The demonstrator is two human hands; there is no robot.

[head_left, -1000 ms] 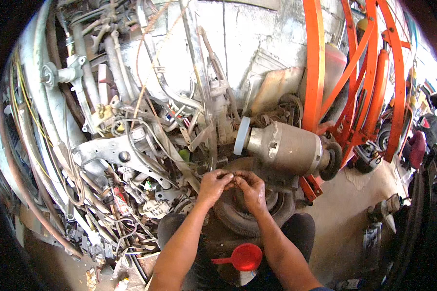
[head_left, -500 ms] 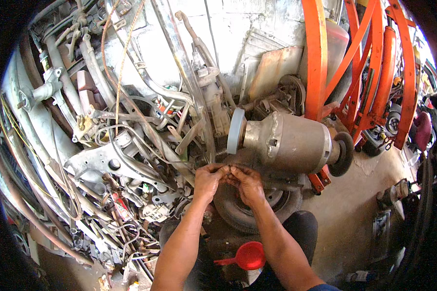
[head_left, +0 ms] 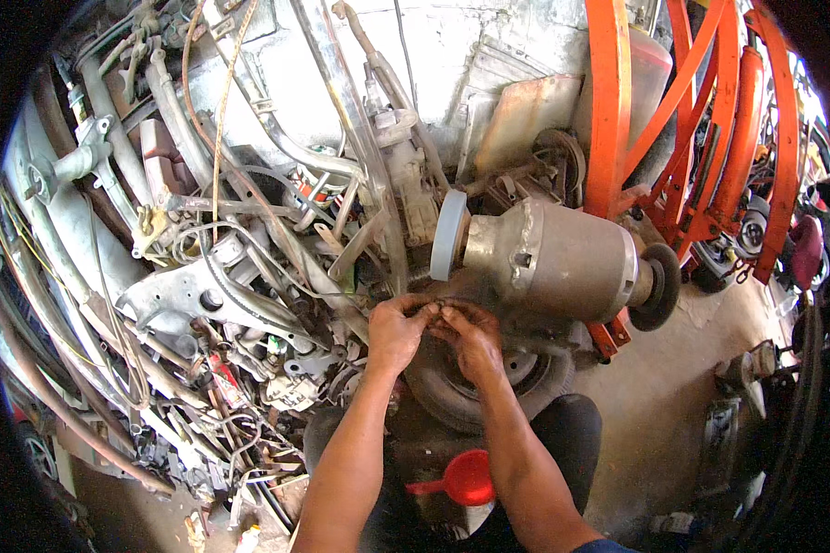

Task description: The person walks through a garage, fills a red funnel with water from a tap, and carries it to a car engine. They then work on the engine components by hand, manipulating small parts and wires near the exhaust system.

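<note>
My left hand (head_left: pixel 397 335) and my right hand (head_left: pixel 475 341) meet in front of me, thumbs and fingertips pinched together. Whatever sits between the fingers is too small and too hidden to name. Just beyond and to the right is a bench grinder (head_left: pixel 572 263) with a dusty round motor housing. Its pale blue-grey grinding wheel (head_left: pixel 448 236) stands a little above my hands, apart from them. On the grinder's other end is a dark wheel (head_left: pixel 657 287). Under my hands lies a tyre (head_left: pixel 433 398) with a rim.
Pipes, brackets and a metal control arm (head_left: pixel 198 300) are heaped to the left. An orange steel frame (head_left: pixel 607 111) stands at the back right. A red plastic dipper (head_left: pixel 468 477) lies between my knees. Concrete floor (head_left: pixel 650 405) stretches to the right.
The view has shifted slightly, so the grinder appears a little higher and further right. Both hands stay pinched together, a little higher in the picture, with small finger movement.
</note>
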